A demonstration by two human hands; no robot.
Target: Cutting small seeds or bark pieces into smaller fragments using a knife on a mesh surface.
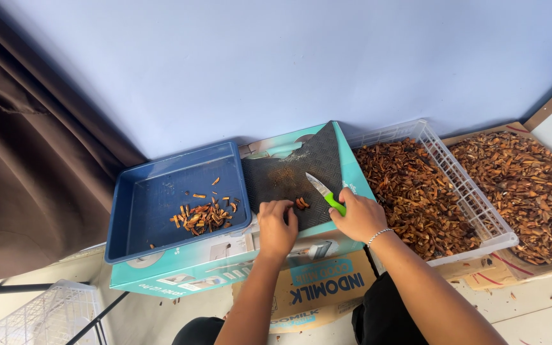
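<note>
Green-handled knife (325, 194) is clamped in the right hand (359, 217), blade angled over brown pieces (301, 203) on the black mat (295, 172). Left hand (276, 225) lies curled just beside them, holding nothing. Cutting looks underway; steadying those pieces seems called for next.

Head camera looks steeply down, close above the mat (292, 172).

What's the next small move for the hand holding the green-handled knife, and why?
Probably bring the green-handled knife down onto the small brown pieces on the black textured mat: the right hand holds the blade just above them, and the left hand rests beside them.
</note>
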